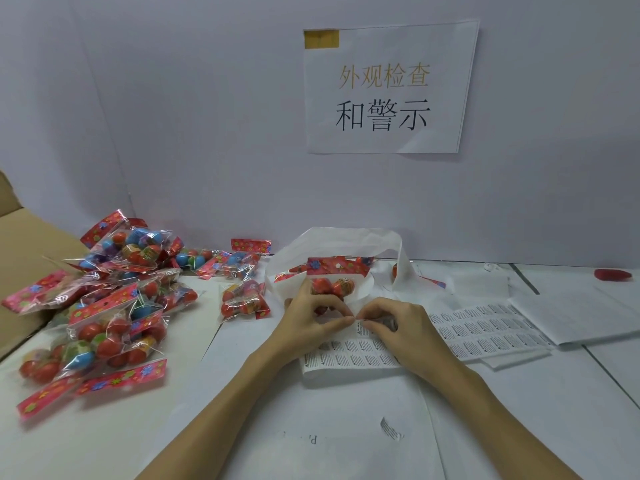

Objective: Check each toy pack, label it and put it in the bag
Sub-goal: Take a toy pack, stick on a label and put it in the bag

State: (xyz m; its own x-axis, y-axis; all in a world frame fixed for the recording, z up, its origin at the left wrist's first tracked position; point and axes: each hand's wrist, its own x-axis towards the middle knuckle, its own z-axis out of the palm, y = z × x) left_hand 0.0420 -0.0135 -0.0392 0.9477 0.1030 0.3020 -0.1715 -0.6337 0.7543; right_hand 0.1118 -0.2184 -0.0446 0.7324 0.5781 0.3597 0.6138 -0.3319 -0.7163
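Left hand (pixel 313 318) grips a toy pack (pixel 334 284) w/ curled fingers, holding it upright in the middle of the table (pixel 311 427), just in front of the open white bag (pixel 349 237). Pack has a red flowered header card on top & red/orange balls inside clear plastic. Right hand (pixel 393 327) sits just right of the left, thumb & forefinger pinched on what looks like a small label (pixel 360 325) at the near edge of the pack; view's too blurry there to tell if it's stuck on or coming off the sheet. Both hands lie over the label sheet (pixel 349 358), which is flat on the table, rows of small printed stickers. A 2nd sheet of labels (pixel 485 327) lies to the right, touching it.

Loose pile of toy packs (pixel 104 306) on the left, some resting on a cardboard box (pixel 24 244) at the far left edge. One single pack (pixel 242 301) lies between the pile & the bag. More packs show inside the bag. Paper sign (pixel 388 88) w/ Chinese characters taped to the far wall. Red object (pixel 612 274) at far right. One loose label (pixel 391 429) curled on the near table
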